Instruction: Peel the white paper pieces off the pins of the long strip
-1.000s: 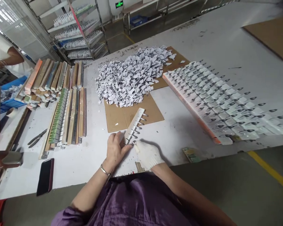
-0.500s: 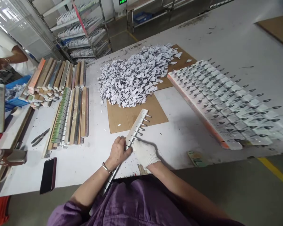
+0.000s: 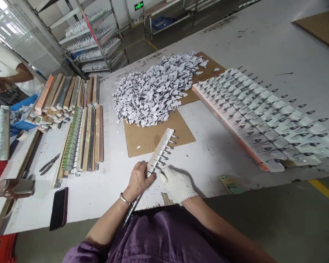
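My left hand point(image 3: 139, 178), bare with a silver bangle, is closed around a long pale slotted strip point(image 3: 161, 148). The strip slants from the table edge by my body up over the cardboard. Several small dark-tipped pieces point(image 3: 170, 147) stick out from the slots on its right side, near the upper end. Just right of the strip is my right hand point(image 3: 178, 183) in a white knitted glove. Its thumb and fingers are pinched together close to the lowest pieces; what is between the fingertips is too small to make out.
Small white chips point(image 3: 150, 91) are heaped on cardboard point(image 3: 142, 137). Filled strips point(image 3: 252, 117) lie side by side at right. Stacked strips point(image 3: 89, 138), pliers point(image 3: 49, 164), a phone point(image 3: 59, 209) and a mug point(image 3: 13, 188) are at left. Another person's arm point(image 3: 23, 75) shows far left.
My gloved right hand has drawn back slightly to the right and down from the strip. My left hand keeps its hold on the strip. The whole view has shifted slightly.
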`<state>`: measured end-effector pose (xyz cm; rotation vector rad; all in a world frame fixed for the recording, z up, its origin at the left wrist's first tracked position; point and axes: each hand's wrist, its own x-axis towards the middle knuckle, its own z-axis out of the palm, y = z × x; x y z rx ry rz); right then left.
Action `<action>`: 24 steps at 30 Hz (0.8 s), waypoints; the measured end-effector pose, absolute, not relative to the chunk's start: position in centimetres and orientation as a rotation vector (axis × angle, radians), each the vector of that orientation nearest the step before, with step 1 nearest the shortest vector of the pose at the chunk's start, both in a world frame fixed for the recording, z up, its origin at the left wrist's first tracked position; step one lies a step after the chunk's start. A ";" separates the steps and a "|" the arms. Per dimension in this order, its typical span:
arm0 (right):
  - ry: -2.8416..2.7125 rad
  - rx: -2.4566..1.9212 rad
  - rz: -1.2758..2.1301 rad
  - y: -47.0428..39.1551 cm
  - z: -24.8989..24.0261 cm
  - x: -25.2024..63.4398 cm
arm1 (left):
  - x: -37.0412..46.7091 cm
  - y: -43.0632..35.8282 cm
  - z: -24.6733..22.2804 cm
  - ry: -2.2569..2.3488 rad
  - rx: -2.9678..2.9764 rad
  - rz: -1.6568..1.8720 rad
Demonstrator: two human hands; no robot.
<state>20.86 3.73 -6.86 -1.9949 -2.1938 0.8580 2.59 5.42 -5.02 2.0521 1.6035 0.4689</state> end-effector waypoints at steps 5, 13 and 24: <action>-1.940 -2.014 0.940 3.0 -7.0 22.7 | 3.1 6.4 -5.1 1.638 2.040 0.480; -1.960 -1.864 0.888 3.2 -8.3 22.8 | 4.0 15.2 -4.8 1.608 2.015 0.765; -1.987 -1.897 0.824 3.3 -8.2 22.7 | 4.9 27.6 -6.3 1.805 2.073 0.835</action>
